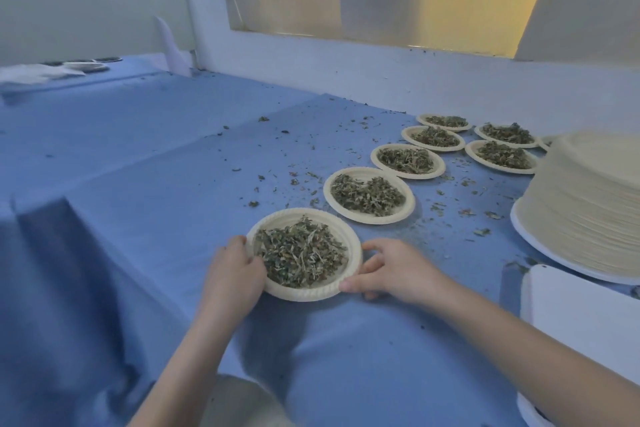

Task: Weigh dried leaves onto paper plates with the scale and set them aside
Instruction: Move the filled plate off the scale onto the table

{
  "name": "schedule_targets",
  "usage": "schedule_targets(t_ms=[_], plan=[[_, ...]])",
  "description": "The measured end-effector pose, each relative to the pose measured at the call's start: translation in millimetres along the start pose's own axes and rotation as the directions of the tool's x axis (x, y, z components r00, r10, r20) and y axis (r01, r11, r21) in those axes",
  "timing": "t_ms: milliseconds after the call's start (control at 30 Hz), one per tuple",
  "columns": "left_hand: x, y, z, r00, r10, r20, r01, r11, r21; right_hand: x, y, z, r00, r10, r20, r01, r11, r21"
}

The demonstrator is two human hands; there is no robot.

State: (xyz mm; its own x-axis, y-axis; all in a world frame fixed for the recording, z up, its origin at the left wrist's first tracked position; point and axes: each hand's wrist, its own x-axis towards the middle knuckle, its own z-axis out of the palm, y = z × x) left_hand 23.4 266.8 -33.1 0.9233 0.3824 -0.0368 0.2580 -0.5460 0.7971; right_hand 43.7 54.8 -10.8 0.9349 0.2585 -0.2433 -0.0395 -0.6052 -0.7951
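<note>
**Filled plate held at both sides on the blue tabletop**

The nearest paper plate, heaped with dried leaves, sits on the blue-covered tabletop. The left hand grasps its left rim, fingers curled over the edge and touching the leaves. The right hand holds the right rim, its grip closed on the plate with the thumb along the near edge and the fingers around the far side.

Beyond this plate and to its right, a second filled plate lies just beside it, and a third plate overlaps the second one's far edge. Two more filled plates continue the line toward the white wall. Further right of the held plate, another pair of filled plates lies side by side. Loose leaf crumbs are scattered over the cloth around the row.

Well to the right of the held plate stands a tall stack of empty plates, upside down on a white tray. Nearer the camera than the stack, a white flat object shows at the frame edge; what it is cannot be told. Far behind and left of the held plate, a few small plates rest near crumpled white material.
</note>
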Motion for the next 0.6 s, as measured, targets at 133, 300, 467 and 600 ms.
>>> schedule_targets(t_ms=[133, 300, 467, 600], plan=[[2, 5, 0, 1.0, -0.001, -0.011, 0.002, 0.997, 0.079, 0, -3, 1, 1.0, 0.015, -0.019, -0.016, 0.998, -0.055], [-15, 22, 13, 0.951, 0.252, -0.182, -0.171, 0.912, 0.373, -10, -3, -4, 0.998, -0.022, -0.066, 0.01, 0.984, -0.177], [-37, 78, 51, 0.84, 0.536, -0.083, -0.492, 0.816, 0.303, -33, -4, -39, 0.983, -0.08, -0.168, 0.06, 0.991, -0.116], [-59, 139, 96, 0.774, 0.62, 0.128, -0.631, 0.772, 0.082, -65, 4, -92, 0.95, -0.1, -0.296, 0.069, 0.991, -0.112]])
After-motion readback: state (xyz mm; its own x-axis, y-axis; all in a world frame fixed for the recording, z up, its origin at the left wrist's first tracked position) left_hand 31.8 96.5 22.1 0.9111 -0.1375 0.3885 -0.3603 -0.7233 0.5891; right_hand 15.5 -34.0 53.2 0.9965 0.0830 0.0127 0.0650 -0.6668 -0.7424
